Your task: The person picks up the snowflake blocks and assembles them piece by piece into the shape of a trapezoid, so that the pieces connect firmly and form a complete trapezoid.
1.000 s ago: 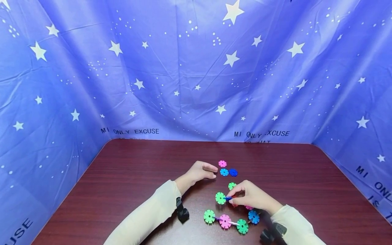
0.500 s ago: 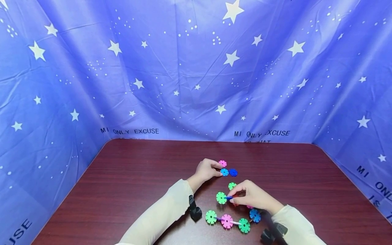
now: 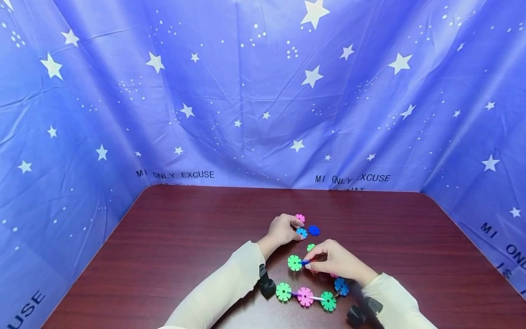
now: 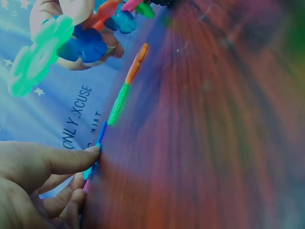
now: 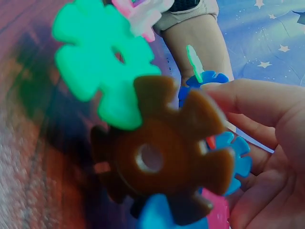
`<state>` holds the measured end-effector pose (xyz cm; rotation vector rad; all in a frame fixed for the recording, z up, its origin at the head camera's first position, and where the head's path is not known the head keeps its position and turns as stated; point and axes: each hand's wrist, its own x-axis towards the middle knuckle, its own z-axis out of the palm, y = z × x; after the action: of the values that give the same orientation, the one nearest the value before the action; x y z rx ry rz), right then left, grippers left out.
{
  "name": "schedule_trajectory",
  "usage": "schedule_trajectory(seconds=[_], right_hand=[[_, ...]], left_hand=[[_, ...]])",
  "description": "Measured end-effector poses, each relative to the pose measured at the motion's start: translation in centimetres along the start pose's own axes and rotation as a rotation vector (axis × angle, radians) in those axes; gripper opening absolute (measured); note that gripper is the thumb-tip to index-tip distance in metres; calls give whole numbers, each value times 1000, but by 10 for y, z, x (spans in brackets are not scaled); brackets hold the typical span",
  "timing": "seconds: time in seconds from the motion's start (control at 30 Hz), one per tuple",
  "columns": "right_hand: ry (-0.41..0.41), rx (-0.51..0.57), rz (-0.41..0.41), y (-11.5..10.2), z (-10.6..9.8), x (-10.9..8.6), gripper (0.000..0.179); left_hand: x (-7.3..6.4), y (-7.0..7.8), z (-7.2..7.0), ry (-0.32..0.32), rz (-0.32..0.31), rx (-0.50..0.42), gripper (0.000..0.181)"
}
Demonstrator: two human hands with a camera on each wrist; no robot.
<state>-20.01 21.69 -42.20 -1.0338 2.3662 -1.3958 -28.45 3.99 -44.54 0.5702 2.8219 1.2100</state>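
Nearest on the dark red wooden surface (image 3: 172, 237), a curved chain of notched plastic snowflake discs (image 3: 306, 294) is lying. Its far end, a green disc (image 3: 294, 262), is pinched by the right hand (image 3: 334, 262). Farther away, a loose light blue disc (image 3: 302, 232) is pinched by the left hand (image 3: 282, 230). The discs are judged light, stiff and rather slippery; they are best taken at the rim.

Both arms wear long cream sleeves (image 3: 218, 292), each with what looks like a small black wrist camera (image 3: 267, 284).
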Motion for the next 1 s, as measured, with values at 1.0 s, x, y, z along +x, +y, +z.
schedule_trajectory(seconds=[1.0], right_hand=[[224,-97,64,0,10,3,10]], left_hand=[[-88,-25,-57,-132,29,-619,15]])
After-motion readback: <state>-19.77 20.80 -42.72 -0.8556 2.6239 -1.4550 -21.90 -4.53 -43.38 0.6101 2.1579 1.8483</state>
